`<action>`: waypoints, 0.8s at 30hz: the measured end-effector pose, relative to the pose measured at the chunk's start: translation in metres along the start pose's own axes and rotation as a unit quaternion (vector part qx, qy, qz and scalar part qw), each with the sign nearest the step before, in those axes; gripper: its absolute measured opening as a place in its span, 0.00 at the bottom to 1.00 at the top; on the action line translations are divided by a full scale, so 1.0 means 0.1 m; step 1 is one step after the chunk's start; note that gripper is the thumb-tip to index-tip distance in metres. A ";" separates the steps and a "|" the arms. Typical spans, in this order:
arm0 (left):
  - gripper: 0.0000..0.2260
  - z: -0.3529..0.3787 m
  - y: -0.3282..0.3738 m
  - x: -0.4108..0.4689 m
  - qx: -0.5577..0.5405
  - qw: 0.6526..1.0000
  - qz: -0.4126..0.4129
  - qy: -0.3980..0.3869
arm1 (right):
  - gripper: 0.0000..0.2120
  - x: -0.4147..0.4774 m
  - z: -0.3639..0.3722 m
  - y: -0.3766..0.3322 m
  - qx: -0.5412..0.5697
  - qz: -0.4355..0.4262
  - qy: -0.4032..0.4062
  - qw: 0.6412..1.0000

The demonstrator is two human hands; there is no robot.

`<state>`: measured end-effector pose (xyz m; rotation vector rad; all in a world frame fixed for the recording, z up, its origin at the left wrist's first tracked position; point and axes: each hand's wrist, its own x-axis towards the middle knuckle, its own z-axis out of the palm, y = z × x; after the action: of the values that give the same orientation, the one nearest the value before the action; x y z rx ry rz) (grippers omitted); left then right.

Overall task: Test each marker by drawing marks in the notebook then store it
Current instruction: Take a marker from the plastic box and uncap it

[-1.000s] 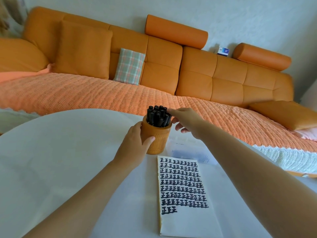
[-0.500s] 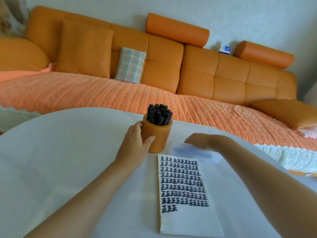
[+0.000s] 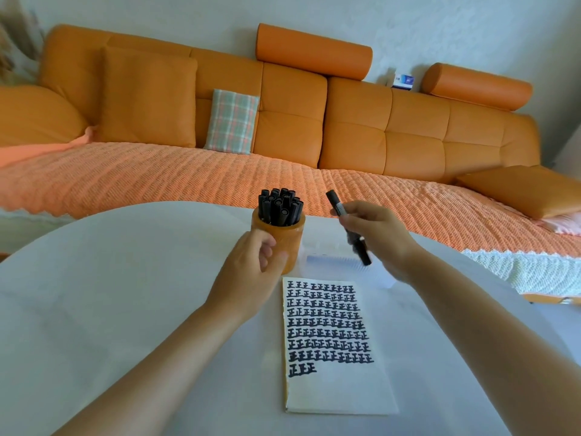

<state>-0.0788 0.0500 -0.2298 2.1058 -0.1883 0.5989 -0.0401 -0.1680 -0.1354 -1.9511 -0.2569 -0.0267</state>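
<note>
Black marker (image 3: 335, 205) sat pinched in right hand (image 3: 383, 240) | left hand (image 3: 248, 275) gripped wooden holder (image 3: 290, 236) near table's (image 3: 125, 278) far edge

Markers (image 3: 280, 206) in cup (image 3: 284, 237), behind notebook (image 3: 333, 350)

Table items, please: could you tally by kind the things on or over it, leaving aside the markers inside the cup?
Marker, held by the right hand: 1
Wooden cup, gripped by the left hand: 1
Notebook: 1
Translucent plastic item: 1
Total: 4
</note>
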 end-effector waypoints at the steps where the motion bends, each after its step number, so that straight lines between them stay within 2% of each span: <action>1: 0.07 0.00 0.04 -0.05 -0.009 1.000 0.010 -0.018 | 0.05 -0.11 0.02 0.00 0.047 0.013 -0.013 0.999; 5: 0.07 0.02 0.18 -0.24 -0.014 0.995 0.050 -0.080 | 0.05 -0.46 0.15 0.13 0.115 0.057 -0.011 0.992; 10: 0.10 0.01 0.31 -0.37 0.033 0.986 0.078 -0.143 | 0.07 -0.71 0.17 0.35 0.191 0.097 0.002 0.977; 13: 0.08 0.01 0.33 -0.43 0.060 0.980 0.094 -0.163 | 0.07 -0.79 0.16 0.40 0.253 0.113 -0.005 0.961; 15: 0.07 0.02 0.33 -0.44 0.072 0.979 0.095 -0.166 | 0.07 -0.82 0.15 0.44 0.252 0.107 -0.010 0.962; 17: 0.06 0.02 0.33 -0.44 0.077 0.978 0.094 -0.169 | 0.06 -0.84 0.14 0.47 0.197 0.088 -0.014 0.976; 21: 0.06 -0.01 0.31 -0.42 0.110 0.972 0.107 -0.176 | 0.06 -0.85 0.10 0.55 0.006 0.035 -0.012 0.999; 23: 0.06 0.00 0.31 -0.41 0.128 0.969 0.114 -0.179 | 0.05 -0.87 0.08 0.60 -0.150 -0.057 -0.001 0.987; 24: 0.06 0.01 0.32 -0.41 0.134 0.967 0.116 -0.181 | 0.04 -0.88 0.08 0.63 -0.225 -0.127 0.002 0.966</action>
<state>-0.1258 0.0272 -0.2263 2.4676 -0.5966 0.3839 -0.1150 -0.1987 -0.2084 -2.3559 -0.5347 -0.2775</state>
